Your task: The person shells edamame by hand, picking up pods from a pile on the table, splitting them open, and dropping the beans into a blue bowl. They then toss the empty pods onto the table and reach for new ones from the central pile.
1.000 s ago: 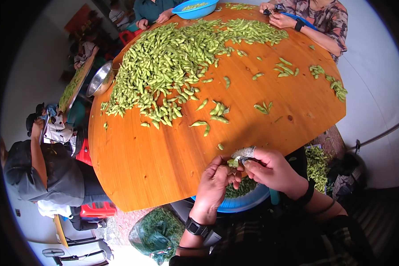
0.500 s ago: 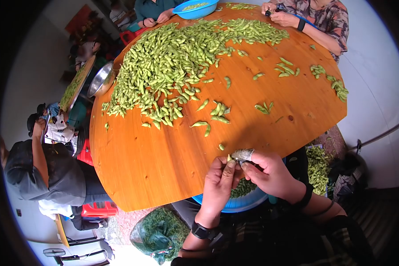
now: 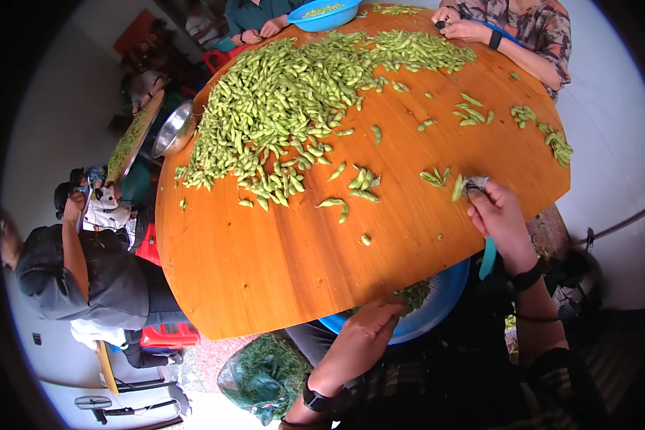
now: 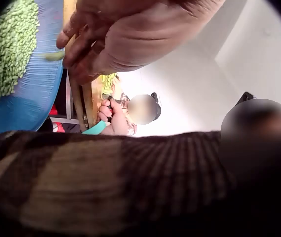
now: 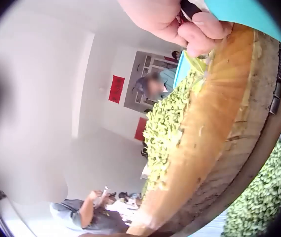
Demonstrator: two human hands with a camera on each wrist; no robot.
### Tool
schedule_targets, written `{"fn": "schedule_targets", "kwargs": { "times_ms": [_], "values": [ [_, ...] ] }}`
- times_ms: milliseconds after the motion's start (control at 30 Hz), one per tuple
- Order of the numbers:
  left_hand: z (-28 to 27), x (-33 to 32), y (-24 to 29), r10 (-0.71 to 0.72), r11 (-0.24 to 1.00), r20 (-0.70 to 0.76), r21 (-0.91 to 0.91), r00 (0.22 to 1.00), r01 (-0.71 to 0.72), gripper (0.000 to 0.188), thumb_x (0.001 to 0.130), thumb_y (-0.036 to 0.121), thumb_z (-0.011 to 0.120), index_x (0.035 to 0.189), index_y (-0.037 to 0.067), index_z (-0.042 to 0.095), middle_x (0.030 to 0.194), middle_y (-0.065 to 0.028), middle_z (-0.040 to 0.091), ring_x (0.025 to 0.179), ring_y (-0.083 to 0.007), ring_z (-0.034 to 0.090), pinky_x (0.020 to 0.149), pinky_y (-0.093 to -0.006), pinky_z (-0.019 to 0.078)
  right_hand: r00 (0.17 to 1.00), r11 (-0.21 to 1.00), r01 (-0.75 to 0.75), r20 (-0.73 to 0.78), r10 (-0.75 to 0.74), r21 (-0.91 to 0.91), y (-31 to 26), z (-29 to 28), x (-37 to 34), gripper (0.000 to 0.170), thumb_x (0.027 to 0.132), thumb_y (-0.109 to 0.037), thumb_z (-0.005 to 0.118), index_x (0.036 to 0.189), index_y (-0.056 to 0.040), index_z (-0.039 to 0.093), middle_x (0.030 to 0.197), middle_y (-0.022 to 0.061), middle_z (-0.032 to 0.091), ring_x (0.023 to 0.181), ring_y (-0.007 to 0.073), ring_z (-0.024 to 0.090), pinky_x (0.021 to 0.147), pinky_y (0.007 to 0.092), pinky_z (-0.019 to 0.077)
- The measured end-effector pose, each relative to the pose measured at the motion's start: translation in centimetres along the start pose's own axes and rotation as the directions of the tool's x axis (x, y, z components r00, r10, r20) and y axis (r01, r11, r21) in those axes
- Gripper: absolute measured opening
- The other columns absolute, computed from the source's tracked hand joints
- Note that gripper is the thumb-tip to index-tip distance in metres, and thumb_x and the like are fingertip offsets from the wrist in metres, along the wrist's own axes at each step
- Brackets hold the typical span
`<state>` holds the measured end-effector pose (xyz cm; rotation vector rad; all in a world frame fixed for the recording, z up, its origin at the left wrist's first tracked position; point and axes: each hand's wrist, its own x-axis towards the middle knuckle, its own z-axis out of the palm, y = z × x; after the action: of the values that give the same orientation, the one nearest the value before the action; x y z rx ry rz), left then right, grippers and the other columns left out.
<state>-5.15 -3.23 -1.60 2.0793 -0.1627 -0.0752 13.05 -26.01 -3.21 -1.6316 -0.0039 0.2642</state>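
In the head view my left hand (image 3: 362, 337) hangs over the blue basin (image 3: 446, 304), below the table edge. The left wrist view shows its fingers loosely bent, with a green bean (image 4: 54, 57) just off the fingertips, above shelled beans (image 4: 12, 49). My right hand (image 3: 500, 215) is over the table's right part, its fingers curled round a small dark tool (image 3: 473, 186) with pale fabric on a fingertip. A green pod (image 3: 458, 188) stands against those fingertips; whether it is pinched is unclear. A teal strip (image 3: 488, 258) hangs below this hand.
A large heap of pods (image 3: 265, 107) covers the back left of the wooden table (image 3: 251, 251), with loose pods (image 3: 365, 179) nearer. A metal bowl (image 3: 173, 129) sits at the left edge, another blue basin (image 3: 324, 14) at the back. Other people sit around; a green mesh bag (image 3: 265, 376) lies below.
My hands, together over the table's front edge before, have parted. The left went down over the basin; the right moved forward and right to a pod. The view has shifted slightly.
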Motion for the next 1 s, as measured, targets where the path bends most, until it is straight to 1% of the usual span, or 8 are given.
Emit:
{"fn": "schedule_targets", "kwargs": {
  "times_ms": [200,267,400,500,600,733,967,1000],
  "values": [
    [-1.0,3.0,0.5,-0.134,0.989,-0.217,0.039,0.967,0.145,0.019,0.088,0.001,0.062,0.107,0.002,0.065,0.097,-0.0157,0.065,0.079,-0.0282,0.066,0.068,-0.0339,0.0528,0.998,0.999,0.044,0.041,-0.044,-0.014,-0.3,0.0,-0.3,0.015,0.098,-0.009,0.050,0.085,-0.0040,0.053,0.064,-0.0006,0.052,0.043,0.0036,0.043,0.038,0.0208,0.0306],
    [-2.0,6.1,0.6,-0.014,0.916,-0.522,0.336,0.853,0.221,0.016,0.087,0.001,0.063,0.102,0.002,0.066,0.093,-0.0181,0.063,0.076,-0.0327,0.066,0.064,-0.0388,0.0528,0.998,0.999,0.039,0.044,-0.039,0.000,-0.3,-0.1,-0.3,0.015,0.099,-0.010,0.049,0.085,-0.0047,0.052,0.064,-0.0009,0.052,0.044,0.0037,0.043,0.038,0.0210,0.0308],
    [-2.1,9.2,-2.6,0.155,0.775,-0.565,0.579,0.811,0.255,0.014,0.086,0.001,0.062,0.099,0.002,0.066,0.090,-0.0179,0.062,0.077,-0.0366,0.065,0.066,-0.0412,0.0524,0.997,0.999,0.036,0.066,-0.036,-0.004,-0.3,-0.3,-0.5,0.014,0.099,-0.011,0.049,0.087,-0.0051,0.053,0.064,-0.0013,0.051,0.044,0.0038,0.044,0.039,0.0215,0.0323],
    [-1.4,8.2,-2.2,0.161,0.891,-0.400,0.452,0.902,0.042,0.011,0.083,-0.002,0.062,0.093,0.000,0.066,0.087,-0.0161,0.063,0.079,-0.0356,0.065,0.068,-0.0391,0.0529,0.997,1.000,0.020,0.073,-0.019,-0.016,-0.4,-0.4,-0.5,0.013,0.099,-0.011,0.049,0.088,-0.0049,0.053,0.064,-0.0013,0.052,0.046,0.0040,0.045,0.041,0.0215,0.0340],
    [-1.9,7.4,-0.9,0.025,0.979,-0.262,0.204,0.965,0.030,0.011,0.081,-0.004,0.062,0.090,0.000,0.065,0.085,-0.0150,0.064,0.079,-0.0308,0.067,0.068,-0.0356,0.0529,0.996,1.000,0.023,0.085,-0.022,-0.014,-0.5,-0.4,-0.5,0.013,0.099,-0.011,0.050,0.089,-0.0045,0.053,0.065,-0.0013,0.052,0.048,0.0041,0.047,0.043,0.0213,0.0358],
    [-5.4,10.8,-2.6,0.196,0.833,-0.503,0.538,0.842,0.127,0.020,0.082,-0.004,0.057,0.099,0.000,0.065,0.101,-0.0186,0.063,0.088,-0.0392,0.065,0.076,-0.0425,0.0544,0.994,0.999,0.045,0.100,-0.044,-0.009,-0.2,-0.5,-0.4,0.012,0.099,-0.011,0.050,0.090,-0.0043,0.054,0.066,-0.0013,0.053,0.051,0.0041,0.048,0.045,0.0215,0.0376],
    [-6.1,11.2,-4.3,0.107,0.830,-0.508,0.519,0.855,0.205,0.016,0.089,0.000,0.056,0.103,-0.001,0.064,0.096,-0.0214,0.065,0.082,-0.0378,0.066,0.072,-0.0425,0.0535,0.991,0.997,0.062,0.121,-0.058,-0.034,-0.6,-0.2,-0.9,0.016,0.098,-0.011,0.050,0.109,-0.0036,0.061,0.068,-0.0003,0.056,0.051,0.0041,0.049,0.047,0.0208,0.0394],
    [-5.5,10.9,-3.7,0.109,0.831,-0.502,0.520,0.858,0.198,0.016,0.089,0.000,0.056,0.103,-0.001,0.064,0.096,-0.0214,0.065,0.082,-0.0378,0.066,0.072,-0.0425,0.0535,0.971,0.998,0.060,0.232,-0.051,-0.031,-1.1,0.3,-1.5,0.020,0.098,-0.010,0.050,0.114,-0.0040,0.061,0.068,-0.0002,0.057,0.052,0.0040,0.049,0.047,0.0207,0.0401]
  ]
}}
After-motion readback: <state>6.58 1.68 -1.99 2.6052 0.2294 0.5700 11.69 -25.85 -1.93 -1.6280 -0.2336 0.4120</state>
